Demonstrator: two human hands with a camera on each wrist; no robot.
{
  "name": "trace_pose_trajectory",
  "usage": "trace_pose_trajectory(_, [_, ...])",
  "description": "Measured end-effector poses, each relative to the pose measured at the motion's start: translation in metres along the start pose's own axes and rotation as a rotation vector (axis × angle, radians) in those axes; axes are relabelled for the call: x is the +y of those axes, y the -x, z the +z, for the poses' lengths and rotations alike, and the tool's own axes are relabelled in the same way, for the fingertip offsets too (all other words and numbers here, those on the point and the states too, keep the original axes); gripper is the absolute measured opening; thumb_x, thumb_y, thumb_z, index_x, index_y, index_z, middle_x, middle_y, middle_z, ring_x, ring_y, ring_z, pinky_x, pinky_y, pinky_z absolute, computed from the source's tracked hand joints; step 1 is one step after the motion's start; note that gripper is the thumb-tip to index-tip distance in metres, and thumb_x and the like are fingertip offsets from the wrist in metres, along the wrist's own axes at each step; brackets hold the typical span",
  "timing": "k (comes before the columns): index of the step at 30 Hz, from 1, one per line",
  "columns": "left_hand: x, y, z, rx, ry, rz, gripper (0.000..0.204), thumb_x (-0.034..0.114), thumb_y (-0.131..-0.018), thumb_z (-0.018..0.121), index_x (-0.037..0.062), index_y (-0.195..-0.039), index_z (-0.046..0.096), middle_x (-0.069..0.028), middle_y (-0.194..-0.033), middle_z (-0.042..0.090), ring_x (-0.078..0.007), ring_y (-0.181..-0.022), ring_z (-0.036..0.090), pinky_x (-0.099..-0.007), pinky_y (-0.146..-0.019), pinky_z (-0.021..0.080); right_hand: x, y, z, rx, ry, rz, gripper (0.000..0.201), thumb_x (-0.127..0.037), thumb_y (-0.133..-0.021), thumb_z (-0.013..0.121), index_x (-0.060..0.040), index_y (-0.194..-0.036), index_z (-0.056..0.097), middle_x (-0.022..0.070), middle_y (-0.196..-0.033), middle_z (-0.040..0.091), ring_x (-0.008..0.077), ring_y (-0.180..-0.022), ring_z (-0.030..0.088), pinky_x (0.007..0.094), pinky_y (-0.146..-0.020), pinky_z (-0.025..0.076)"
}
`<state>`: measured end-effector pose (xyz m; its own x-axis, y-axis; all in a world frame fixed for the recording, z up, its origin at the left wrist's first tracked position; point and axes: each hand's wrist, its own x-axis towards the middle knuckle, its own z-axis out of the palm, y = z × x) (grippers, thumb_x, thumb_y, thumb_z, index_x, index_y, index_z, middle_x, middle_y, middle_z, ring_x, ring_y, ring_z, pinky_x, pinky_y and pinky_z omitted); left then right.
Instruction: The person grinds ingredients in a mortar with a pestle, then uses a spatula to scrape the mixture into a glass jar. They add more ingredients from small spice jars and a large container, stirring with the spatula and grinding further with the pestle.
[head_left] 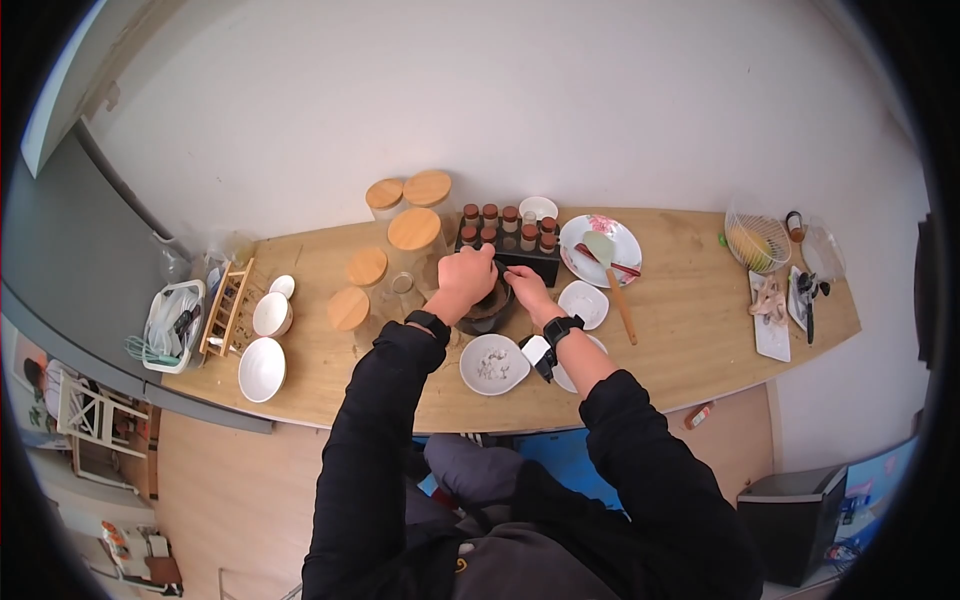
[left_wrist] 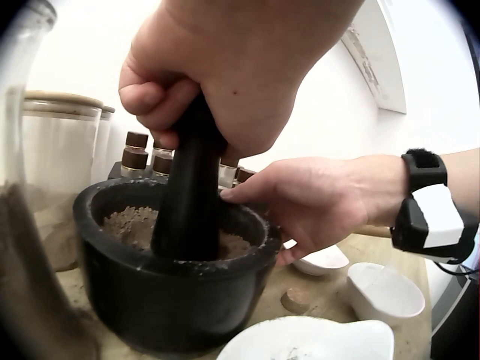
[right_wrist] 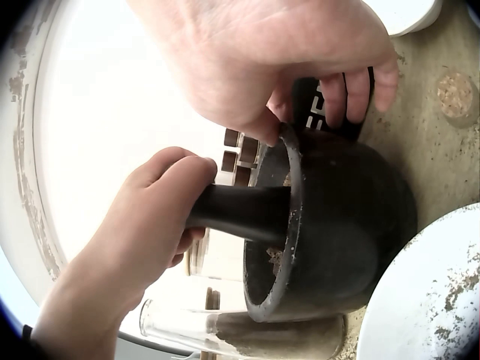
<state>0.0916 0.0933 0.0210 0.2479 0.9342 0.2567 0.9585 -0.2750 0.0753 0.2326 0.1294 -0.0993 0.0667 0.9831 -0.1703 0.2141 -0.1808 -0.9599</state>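
My left hand (head_left: 467, 277) grips the upper end of a black pestle (left_wrist: 189, 195), its fingers curled round it. The pestle stands in a black mortar (left_wrist: 172, 304) with its lower end in coarse brown powder (left_wrist: 129, 226). On the mortar's right side, my right hand (right_wrist: 292, 60) holds the rim between its thumb, at the top edge, and its fingers, which reach down the outer wall. A white bowl (head_left: 472, 380) with pale bits in it stands in front of the mortar.
Wooden-lidded glass jars (head_left: 413, 230) stand left of the mortar, close to my left arm. Behind it is a black rack (head_left: 541, 266) of brown-capped spice bottles. A floral plate (head_left: 625, 240) with a spatula (head_left: 613, 280) lies right. White bowls (head_left: 263, 370) sit far left.
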Motion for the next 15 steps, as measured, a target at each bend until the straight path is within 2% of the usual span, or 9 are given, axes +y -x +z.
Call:
trace_pose_trajectory(4, [-0.007, -0.008, -0.001, 0.011, -0.063, -0.062, 0.021, 0.027, -0.080, 0.056, 0.0093, -0.091, 0.057, -0.0138, -0.083, 0.065, -0.0316, -0.075, 0.066, -0.0423, -0.064, 0.052, -0.004, 0.005, -0.003, -0.019, -0.002, -0.004, 0.034, -0.030, -0.085, 0.060, -0.0085, -0.112, 0.064, 0.0111, -0.108, 0.066, 0.0237, -0.102, 0.061, 0.0324, -0.088, 0.044])
trace_pose_trajectory(7, [-0.009, -0.003, -0.006, -0.138, -0.013, -0.074, 0.020, 0.028, -0.080, 0.056, 0.0095, -0.088, 0.057, -0.0134, -0.080, 0.064, -0.0313, -0.075, 0.066, -0.0420, -0.064, 0.052, -0.007, 0.009, -0.002, -0.014, -0.016, -0.016, 0.034, -0.029, -0.086, 0.060, -0.0078, -0.112, 0.064, 0.0108, -0.108, 0.066, 0.0235, -0.101, 0.061, 0.0321, -0.087, 0.044])
trace_pose_trajectory(10, [-0.006, 0.001, -0.003, -0.093, 0.050, -0.019, 0.023, 0.031, -0.083, 0.053, 0.0093, -0.089, 0.056, -0.0145, -0.079, 0.065, -0.0327, -0.072, 0.066, -0.0441, -0.061, 0.051, -0.009, 0.010, -0.002, -0.035, -0.051, -0.012, 0.033, -0.026, -0.087, 0.059, -0.0055, -0.113, 0.063, 0.0090, -0.107, 0.065, 0.0205, -0.099, 0.059, 0.0299, -0.086, 0.043])
trace_pose_trajectory(13, [-0.008, -0.003, 0.003, 0.055, 0.048, -0.091, 0.021, 0.030, -0.083, 0.053, 0.0096, -0.089, 0.057, -0.0139, -0.077, 0.065, -0.0325, -0.072, 0.065, -0.0437, -0.062, 0.051, -0.017, 0.014, -0.005, -0.075, -0.077, -0.007, 0.032, -0.022, -0.090, 0.058, -0.0032, -0.115, 0.060, 0.0053, -0.104, 0.062, 0.0150, -0.096, 0.055, 0.0264, -0.085, 0.041])
trace_pose_trajectory(15, [-0.014, -0.006, 0.001, 0.067, -0.004, -0.073, 0.021, 0.029, -0.083, 0.053, 0.0097, -0.089, 0.057, -0.0140, -0.077, 0.065, -0.0322, -0.072, 0.066, -0.0438, -0.062, 0.051, -0.014, 0.012, -0.004, -0.073, -0.061, -0.020, 0.033, -0.023, -0.090, 0.058, -0.0040, -0.117, 0.059, 0.0043, -0.101, 0.062, 0.0141, -0.094, 0.055, 0.0257, -0.083, 0.042])
